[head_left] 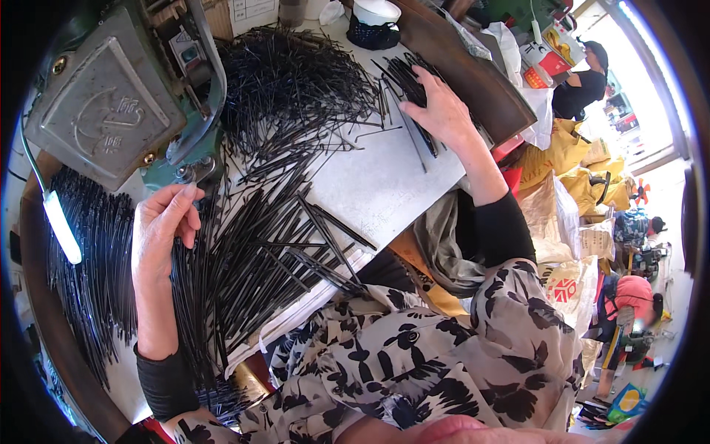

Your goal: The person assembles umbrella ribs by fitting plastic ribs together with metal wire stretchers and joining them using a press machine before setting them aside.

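Note:
My left hand (161, 226) is raised beside the green metal machine (111, 96), thumb and index finger pinched close to a bolt-like fitting (186, 172). Whatever may be between those fingertips is too small to make out. At the far right of the worktable, my right hand (444, 111) lies over a bundle of thin black rods (403, 78), its fingers stretched and the thumb apart. Long black rods (251, 266) spread in a loose fan between my arms, some crossing each other. A tangled heap of shorter black pieces (288, 81) covers the back of the table.
More black rods (85, 244) lie at the left, under a lit white lamp (62, 226). A white tub in a black holder (372, 28) stands at the back. A brown wooden board (488, 74) edges the right side. Yellow sacks (551, 152) and other people (580, 85) are beyond.

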`<state>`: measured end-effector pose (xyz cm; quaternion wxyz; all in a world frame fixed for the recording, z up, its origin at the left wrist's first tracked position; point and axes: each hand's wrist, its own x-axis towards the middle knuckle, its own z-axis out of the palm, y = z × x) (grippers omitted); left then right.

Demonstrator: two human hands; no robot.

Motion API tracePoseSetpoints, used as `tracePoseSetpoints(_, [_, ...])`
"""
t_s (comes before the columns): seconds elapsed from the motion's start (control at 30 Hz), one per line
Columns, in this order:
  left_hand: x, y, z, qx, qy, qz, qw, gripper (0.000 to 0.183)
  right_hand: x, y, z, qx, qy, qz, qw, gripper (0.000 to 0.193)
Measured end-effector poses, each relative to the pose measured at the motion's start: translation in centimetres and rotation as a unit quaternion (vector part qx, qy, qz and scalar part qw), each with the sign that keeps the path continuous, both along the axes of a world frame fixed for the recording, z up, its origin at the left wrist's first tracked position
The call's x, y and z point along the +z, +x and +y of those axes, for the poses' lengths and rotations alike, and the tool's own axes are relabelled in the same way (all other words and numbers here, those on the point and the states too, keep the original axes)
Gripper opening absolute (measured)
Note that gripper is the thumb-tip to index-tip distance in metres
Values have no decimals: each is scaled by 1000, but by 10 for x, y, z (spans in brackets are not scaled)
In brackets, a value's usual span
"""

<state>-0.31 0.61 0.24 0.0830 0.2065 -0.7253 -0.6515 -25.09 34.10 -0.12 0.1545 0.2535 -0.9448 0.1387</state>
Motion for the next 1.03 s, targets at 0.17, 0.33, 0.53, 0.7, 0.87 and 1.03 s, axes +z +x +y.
tracePoseSetpoints(0.17, [0, 1, -2, -15, -9, 6, 1000, 28, -23, -21, 16, 15, 2, -9, 1000, 50])
tracePoseSetpoints(0.33, [0, 2, -4, -25, -21, -5, 999, 28, -23, -41, 14, 44, 4, 21, 999, 41])
tracePoseSetpoints(0.53, [0, 3, -5, -46, -10, 2, 999, 27, -31, -47, 12, 14, 51, 95, 994, 40])
tracePoseSetpoints(0.7, [-4, 5, -7, -41, -13, -8, 999, 27, -23, -42, 8, -44, 58, 86, 994, 42])
tracePoseSetpoints(0.87, [-4, 0, -5, -49, -13, -12, 999, 27, -34, -67, 37, -39, 56, 116, 991, 40])
tracePoseSetpoints(1.03, [-5, -1, -3, -45, -10, -17, 999, 27, -30, -57, 25, -42, 77, 114, 990, 38])
